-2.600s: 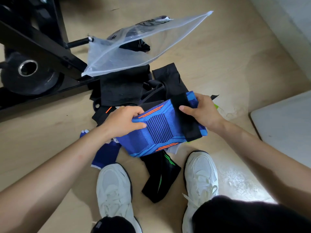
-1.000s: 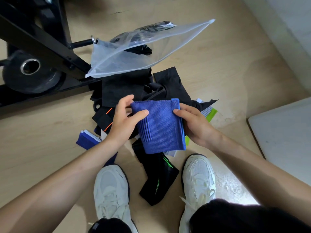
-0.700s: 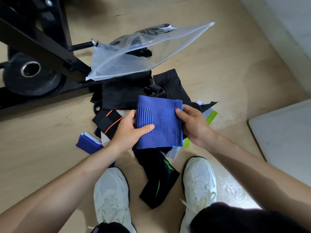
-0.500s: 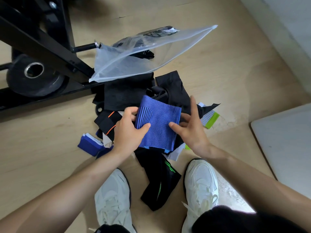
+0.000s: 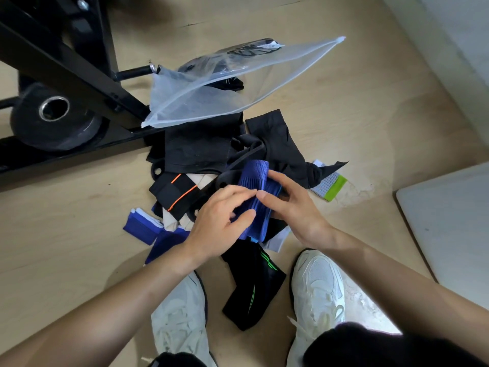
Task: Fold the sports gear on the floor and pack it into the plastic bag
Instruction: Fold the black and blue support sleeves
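Observation:
A blue knitted sleeve (image 5: 254,181), folded narrow, is held over the pile of sports gear on the wooden floor. My left hand (image 5: 219,221) grips its left side, thumb on top. My right hand (image 5: 291,207) holds its right side, fingers laid across it. The clear plastic bag (image 5: 219,88) lies beyond the pile, its mouth open, with dark items inside. Black garments (image 5: 201,147) sit just under the bag.
A black sleeve with green stripes (image 5: 254,287) lies between my two white shoes (image 5: 317,282). Blue pieces (image 5: 143,226) and a black band with orange lines (image 5: 177,197) lie left of my hands. A black weight-machine frame (image 5: 66,70) stands far left. A white mat (image 5: 449,223) lies right.
The blue sleeve has been folded from a flat square into a narrow strip. Both hands have closed in together over it.

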Action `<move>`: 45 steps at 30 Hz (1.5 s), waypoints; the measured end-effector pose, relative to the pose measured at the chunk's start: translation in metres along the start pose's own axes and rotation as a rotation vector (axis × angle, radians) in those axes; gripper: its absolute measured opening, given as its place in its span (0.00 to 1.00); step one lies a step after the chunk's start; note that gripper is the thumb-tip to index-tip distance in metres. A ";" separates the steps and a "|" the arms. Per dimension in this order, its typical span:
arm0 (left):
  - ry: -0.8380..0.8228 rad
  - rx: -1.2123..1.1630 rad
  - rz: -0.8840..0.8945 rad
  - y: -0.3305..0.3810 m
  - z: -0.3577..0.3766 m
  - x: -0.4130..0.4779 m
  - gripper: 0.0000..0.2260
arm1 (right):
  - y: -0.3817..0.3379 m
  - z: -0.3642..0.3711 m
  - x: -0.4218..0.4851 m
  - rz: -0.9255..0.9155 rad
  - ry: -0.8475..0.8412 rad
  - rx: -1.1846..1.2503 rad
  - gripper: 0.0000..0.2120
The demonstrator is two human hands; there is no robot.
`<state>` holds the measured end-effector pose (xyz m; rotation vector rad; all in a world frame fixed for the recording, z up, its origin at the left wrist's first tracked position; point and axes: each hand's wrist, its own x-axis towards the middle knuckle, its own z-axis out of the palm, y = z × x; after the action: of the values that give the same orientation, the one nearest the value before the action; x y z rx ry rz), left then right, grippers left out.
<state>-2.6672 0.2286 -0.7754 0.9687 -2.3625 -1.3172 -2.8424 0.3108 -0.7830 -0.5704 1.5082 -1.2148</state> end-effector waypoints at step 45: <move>0.067 0.036 -0.009 0.049 -0.059 0.027 0.27 | -0.055 -0.012 -0.015 -0.237 -0.202 -0.241 0.35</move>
<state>-2.6774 0.1903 -0.7046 1.0189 -2.3420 -1.2292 -2.8615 0.3082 -0.7282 -1.0267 1.4517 -1.1199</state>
